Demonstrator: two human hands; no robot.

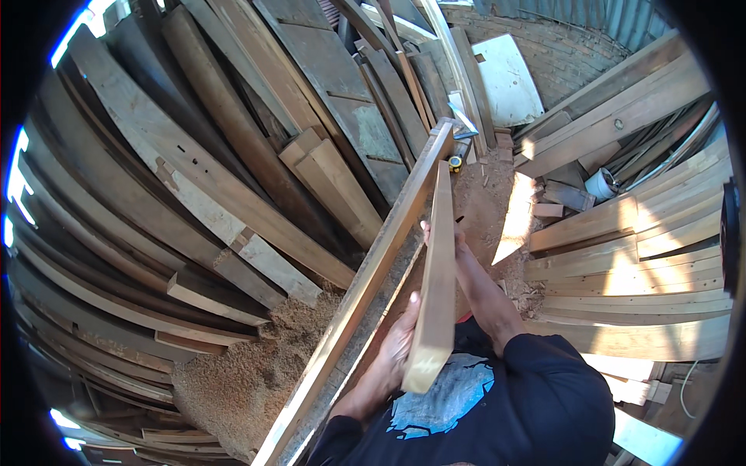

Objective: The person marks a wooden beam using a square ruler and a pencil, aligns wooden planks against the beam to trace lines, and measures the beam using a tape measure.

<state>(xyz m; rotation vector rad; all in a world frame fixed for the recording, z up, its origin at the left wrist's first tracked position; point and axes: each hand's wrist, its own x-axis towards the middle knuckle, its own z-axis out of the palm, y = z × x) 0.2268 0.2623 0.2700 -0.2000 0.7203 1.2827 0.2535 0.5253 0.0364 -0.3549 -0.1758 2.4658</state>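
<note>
A pale wooden board (436,287) is held up in front of my chest, its cut near end tilted toward me. My left hand (397,335) grips it near that end, thumb against its left side. Farther along, my right hand (458,239) is closed around the board, partly hidden behind it, with fingertips showing on the left side. A thin dark stick, perhaps a pencil, pokes out by the right hand. Left of the board runs a long timber beam (373,273). Near its far end sits a yellow and black tape measure (455,163).
Planks (210,182) lean in rows on the left, above a sawdust heap (233,388). Stacked boards (660,256) fill the right, with a white bucket (601,184) among them. A white panel (509,81) leans at the back against a brick wall (559,46).
</note>
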